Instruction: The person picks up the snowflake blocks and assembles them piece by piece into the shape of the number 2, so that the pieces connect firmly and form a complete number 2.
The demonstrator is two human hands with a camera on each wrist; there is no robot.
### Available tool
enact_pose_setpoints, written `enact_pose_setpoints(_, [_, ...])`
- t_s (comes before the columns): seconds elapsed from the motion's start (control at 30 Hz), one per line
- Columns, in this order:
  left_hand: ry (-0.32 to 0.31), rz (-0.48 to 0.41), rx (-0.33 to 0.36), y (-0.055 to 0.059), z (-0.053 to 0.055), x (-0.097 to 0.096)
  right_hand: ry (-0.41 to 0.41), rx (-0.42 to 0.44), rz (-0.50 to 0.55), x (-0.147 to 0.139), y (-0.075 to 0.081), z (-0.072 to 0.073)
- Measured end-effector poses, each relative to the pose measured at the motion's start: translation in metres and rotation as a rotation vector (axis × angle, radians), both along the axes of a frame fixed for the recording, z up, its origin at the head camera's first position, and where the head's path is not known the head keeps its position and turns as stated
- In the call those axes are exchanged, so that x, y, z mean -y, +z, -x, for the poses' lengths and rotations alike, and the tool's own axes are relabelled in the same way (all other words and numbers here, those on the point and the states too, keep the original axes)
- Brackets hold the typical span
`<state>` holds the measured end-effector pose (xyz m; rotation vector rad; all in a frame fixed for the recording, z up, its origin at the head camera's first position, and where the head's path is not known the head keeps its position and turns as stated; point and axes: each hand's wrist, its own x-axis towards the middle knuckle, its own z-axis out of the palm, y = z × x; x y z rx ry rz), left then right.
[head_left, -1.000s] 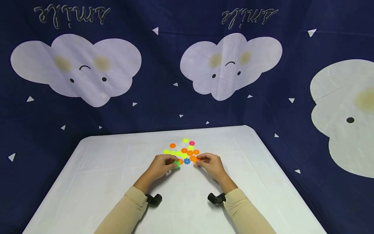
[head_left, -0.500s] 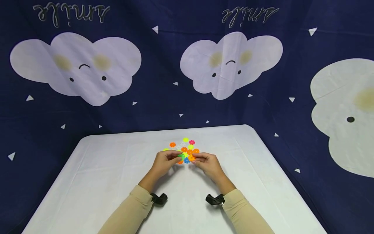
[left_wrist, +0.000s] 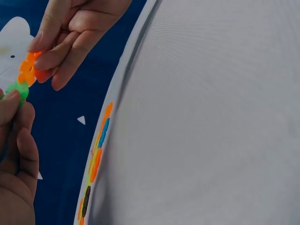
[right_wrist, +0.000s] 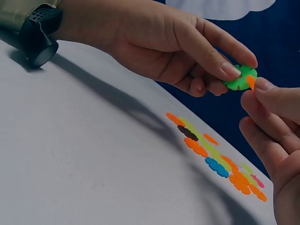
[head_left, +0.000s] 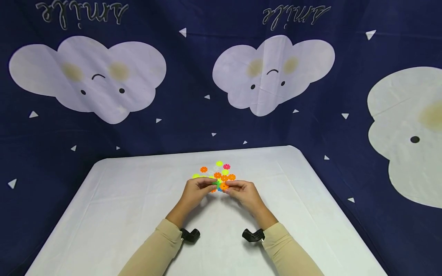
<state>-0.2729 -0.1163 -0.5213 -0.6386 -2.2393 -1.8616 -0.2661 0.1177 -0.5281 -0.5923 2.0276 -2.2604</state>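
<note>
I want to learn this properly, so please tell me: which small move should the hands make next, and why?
Probably, the right hand should gently press the orange disc into the notched rim of the green disc. The left hand pinches the green one, the right the orange one, and the rims meet or nearly meet.

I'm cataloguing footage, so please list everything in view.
Green disc: one, green, in left grip
Orange disc: at least one, orange, in right grip
Loose discs: many, some hidden; yellow, orange, pink, blue, black, whitish; on table
Table: one, white, under discs
Backdrop: one, dark blue, behind table
Clouds: three, pale, on backdrop
Triangles: many, white, on backdrop
Smile words: two, black, backdrop top
Wrist cameras: two, black, on wrists
Sleeves: two, tan, on forearms
Grips: two, bare, above table
</note>
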Motion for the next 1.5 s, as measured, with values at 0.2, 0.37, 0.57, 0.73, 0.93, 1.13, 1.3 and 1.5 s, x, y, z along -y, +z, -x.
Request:
enact_pose_setpoints(0.2, [-0.016,-0.001,-0.028,-0.001,-0.002,0.001,0.03,0.057,0.025,0.0,-0.002,-0.002])
enact_pose_setpoints(0.37, [0.017,0.065,-0.059,-0.003,-0.002,0.002,0.035,0.081,0.027,0.002,-0.003,-0.004])
enact_pose_setpoints(0.57, [0.026,0.127,-0.066,-0.003,-0.001,0.002,0.021,0.118,0.002,0.002,-0.002,-0.005])
enact_pose_setpoints(0.73, [-0.016,0.041,0.002,-0.004,-0.002,0.001,0.01,0.12,0.006,0.004,-0.003,-0.005])
enact_pose_setpoints(0.93, [-0.011,0.012,0.003,-0.007,-0.004,0.002,0.014,0.098,0.013,0.005,-0.007,-0.004])
enact_pose_setpoints(1.13, [-0.046,-0.041,0.012,-0.009,-0.005,0.001,0.026,0.063,0.059,0.002,-0.007,-0.006])
enact_pose_setpoints(1.3, [-0.06,-0.102,0.049,-0.012,-0.005,-0.001,0.058,0.061,0.098,0.003,-0.008,-0.007])
enact_pose_setpoints(1.5, [-0.134,-0.264,0.103,-0.016,-0.005,-0.008,0.031,0.022,0.143,0.009,-0.007,-0.011])
